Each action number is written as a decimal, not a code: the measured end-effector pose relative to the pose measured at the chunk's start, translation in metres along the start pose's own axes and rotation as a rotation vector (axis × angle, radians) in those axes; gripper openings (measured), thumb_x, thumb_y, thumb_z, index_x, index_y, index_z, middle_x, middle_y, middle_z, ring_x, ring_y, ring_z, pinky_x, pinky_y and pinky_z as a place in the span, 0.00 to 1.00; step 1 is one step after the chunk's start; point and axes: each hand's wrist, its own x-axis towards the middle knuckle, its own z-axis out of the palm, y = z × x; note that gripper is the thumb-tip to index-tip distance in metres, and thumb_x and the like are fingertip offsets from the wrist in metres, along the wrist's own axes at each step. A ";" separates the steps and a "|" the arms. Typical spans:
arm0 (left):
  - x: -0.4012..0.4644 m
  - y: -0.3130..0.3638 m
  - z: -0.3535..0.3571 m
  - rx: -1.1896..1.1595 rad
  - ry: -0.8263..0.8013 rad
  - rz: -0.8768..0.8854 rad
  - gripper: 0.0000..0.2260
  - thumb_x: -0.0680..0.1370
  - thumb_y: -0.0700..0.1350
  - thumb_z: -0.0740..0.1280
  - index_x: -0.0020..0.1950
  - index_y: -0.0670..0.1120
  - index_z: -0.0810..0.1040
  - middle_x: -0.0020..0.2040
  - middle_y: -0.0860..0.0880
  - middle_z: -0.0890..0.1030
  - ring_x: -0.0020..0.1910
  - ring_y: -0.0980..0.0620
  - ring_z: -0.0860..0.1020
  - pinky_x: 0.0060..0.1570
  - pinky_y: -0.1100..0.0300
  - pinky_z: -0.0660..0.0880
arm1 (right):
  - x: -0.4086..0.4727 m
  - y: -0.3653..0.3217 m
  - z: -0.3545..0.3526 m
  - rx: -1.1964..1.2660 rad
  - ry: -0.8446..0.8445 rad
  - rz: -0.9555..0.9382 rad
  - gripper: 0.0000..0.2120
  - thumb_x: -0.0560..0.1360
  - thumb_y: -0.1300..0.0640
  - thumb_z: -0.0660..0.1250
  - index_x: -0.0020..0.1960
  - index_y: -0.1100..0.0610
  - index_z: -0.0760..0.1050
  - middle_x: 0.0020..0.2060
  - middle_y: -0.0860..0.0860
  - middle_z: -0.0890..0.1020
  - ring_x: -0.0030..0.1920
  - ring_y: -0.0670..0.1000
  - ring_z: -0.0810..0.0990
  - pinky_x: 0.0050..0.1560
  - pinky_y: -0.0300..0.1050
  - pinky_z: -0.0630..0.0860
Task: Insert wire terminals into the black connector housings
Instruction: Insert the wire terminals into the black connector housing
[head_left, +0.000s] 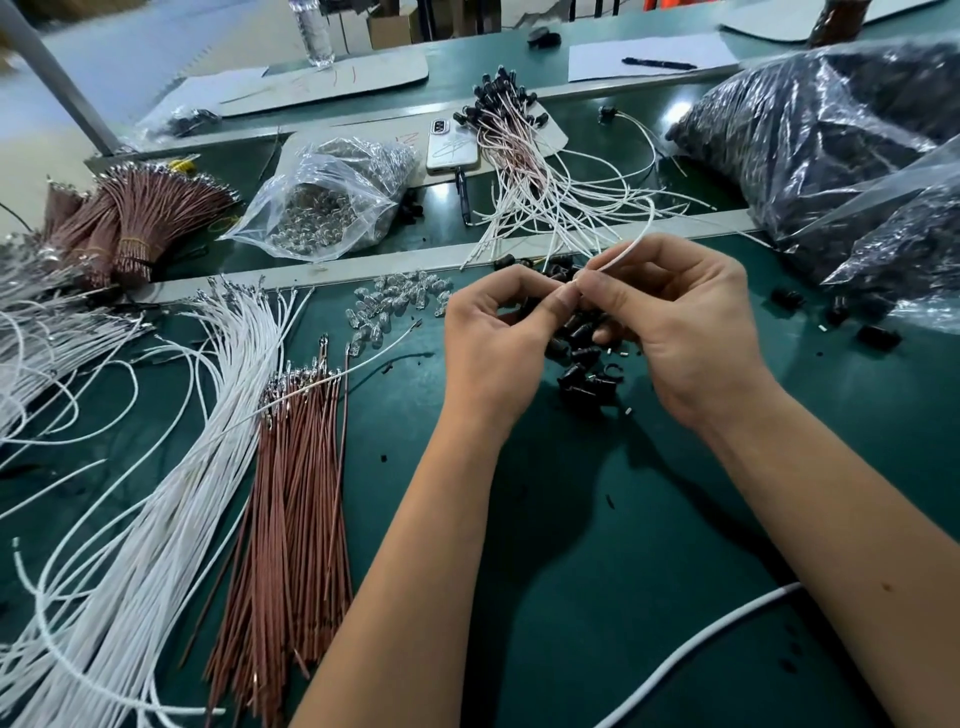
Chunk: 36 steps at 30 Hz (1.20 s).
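Two hands, raised together over a green mat (571, 545). Right hand (680, 332): thumb and forefinger pinch a white wire (631, 249) close to its near end; the wire rises from the pinch and arcs up and away toward the far bench. Left hand (498, 343): fingers curled, thumb tip meeting the right hand's fingertips at the wire's end; whatever it pinches there is hidden by the fingers, so a housing in the grip cannot be confirmed.

Housings (584, 358): loose black pile on the mat, directly beneath and just behind both hands, not touched by them. A few strays lie to the right near the bags.

White wires (171, 467): long sheaf, left of the left forearm, terminals pointing away.
Brown wires (296, 493): flat bundle beside the white sheaf, nearer the forearm.
Clear bulbs (400, 301): small scatter, just left of the left hand.
Bulb bag (332, 202): clear plastic, far left-centre.
Finished leads (524, 156): heap with black ends, beyond the hands.
Phone (452, 145): beside that heap.
Black bags (831, 150): large, far right.
Cable (691, 654): white, bottom right, under the right forearm.
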 end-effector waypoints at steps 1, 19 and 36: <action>0.000 -0.001 0.000 -0.015 -0.006 -0.001 0.07 0.76 0.36 0.75 0.38 0.41 0.81 0.28 0.58 0.76 0.24 0.64 0.70 0.30 0.73 0.66 | 0.000 0.000 0.000 -0.020 0.002 -0.021 0.05 0.74 0.69 0.75 0.44 0.61 0.81 0.35 0.51 0.85 0.36 0.49 0.83 0.32 0.38 0.79; 0.000 0.001 -0.006 -0.036 -0.115 -0.056 0.03 0.77 0.36 0.73 0.43 0.40 0.84 0.31 0.56 0.79 0.27 0.63 0.73 0.31 0.72 0.68 | 0.004 0.001 -0.007 0.112 -0.004 0.097 0.05 0.67 0.60 0.77 0.41 0.56 0.83 0.33 0.51 0.84 0.33 0.47 0.80 0.30 0.37 0.75; -0.002 0.012 -0.012 -0.265 -0.306 -0.311 0.17 0.80 0.27 0.60 0.65 0.40 0.78 0.48 0.41 0.84 0.35 0.52 0.77 0.39 0.65 0.76 | 0.007 0.000 -0.013 0.093 0.023 0.123 0.04 0.76 0.67 0.72 0.47 0.60 0.82 0.34 0.51 0.83 0.35 0.51 0.77 0.31 0.38 0.74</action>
